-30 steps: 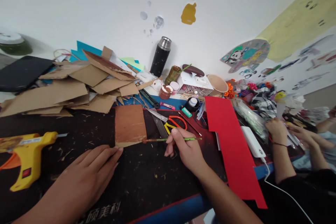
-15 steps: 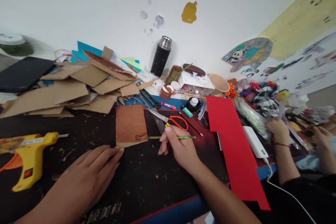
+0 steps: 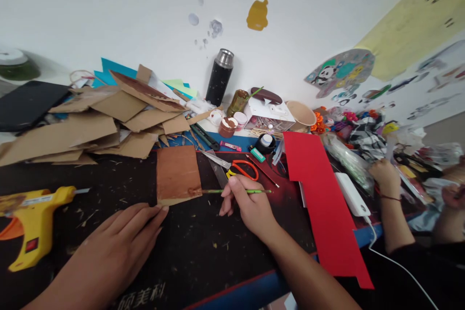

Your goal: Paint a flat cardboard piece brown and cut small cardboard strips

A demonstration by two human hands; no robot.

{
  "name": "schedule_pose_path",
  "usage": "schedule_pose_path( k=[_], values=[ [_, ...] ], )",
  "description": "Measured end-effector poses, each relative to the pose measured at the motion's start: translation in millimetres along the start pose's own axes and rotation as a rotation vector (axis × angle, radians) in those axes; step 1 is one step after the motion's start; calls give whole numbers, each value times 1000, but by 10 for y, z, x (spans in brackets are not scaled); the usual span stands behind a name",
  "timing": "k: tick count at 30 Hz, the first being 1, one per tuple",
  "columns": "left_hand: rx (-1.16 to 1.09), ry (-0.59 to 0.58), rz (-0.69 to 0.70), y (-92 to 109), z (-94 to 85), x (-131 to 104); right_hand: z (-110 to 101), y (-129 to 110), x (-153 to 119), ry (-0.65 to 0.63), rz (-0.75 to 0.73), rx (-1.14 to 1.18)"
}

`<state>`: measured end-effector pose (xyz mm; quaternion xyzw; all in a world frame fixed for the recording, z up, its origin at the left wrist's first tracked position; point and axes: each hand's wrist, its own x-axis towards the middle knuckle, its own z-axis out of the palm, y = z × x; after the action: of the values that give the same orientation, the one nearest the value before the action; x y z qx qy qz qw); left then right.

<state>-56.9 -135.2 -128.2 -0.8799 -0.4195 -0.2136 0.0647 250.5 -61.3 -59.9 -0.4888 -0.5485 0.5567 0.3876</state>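
My right hand [image 3: 247, 203] pinches a thin green paintbrush [image 3: 259, 191], whose tip touches the lower right part of a square cardboard piece [image 3: 178, 172]. Brown paint covers most of that square, with a bare tan strip along its lower edge. My left hand [image 3: 123, 235] lies flat on the dark mat, fingers stretched out, its fingertips at the square's lower left corner. Behind my right hand lie orange-handled scissors [image 3: 245, 169]. An open jar of brown paint [image 3: 227, 127] stands farther back.
A yellow glue gun [image 3: 39, 218] lies at the left, cardboard scraps [image 3: 72, 131] behind it. Red card [image 3: 323, 203] and a white power bank [image 3: 352, 193] lie to the right. A black flask [image 3: 219, 77] stands by the wall. Another person's hands are at the far right.
The view has shifted slightly, moving the table items a little to the left. My hands keep nearly the same pose. A person's hand at the far right has closed more.
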Motion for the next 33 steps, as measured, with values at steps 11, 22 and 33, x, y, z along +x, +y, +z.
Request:
schedule_pose_path(
  k=[11,22,33],
  values=[
    [-54,-68,-89,-6,79,-84,90,14,-48,-18,12,7],
    [-57,-35,-71,6,65,-55,-89,3,-78,20,14,-3],
    [49,-35,69,-45,-96,85,263,0,-22,-96,-4,25]
  ],
)
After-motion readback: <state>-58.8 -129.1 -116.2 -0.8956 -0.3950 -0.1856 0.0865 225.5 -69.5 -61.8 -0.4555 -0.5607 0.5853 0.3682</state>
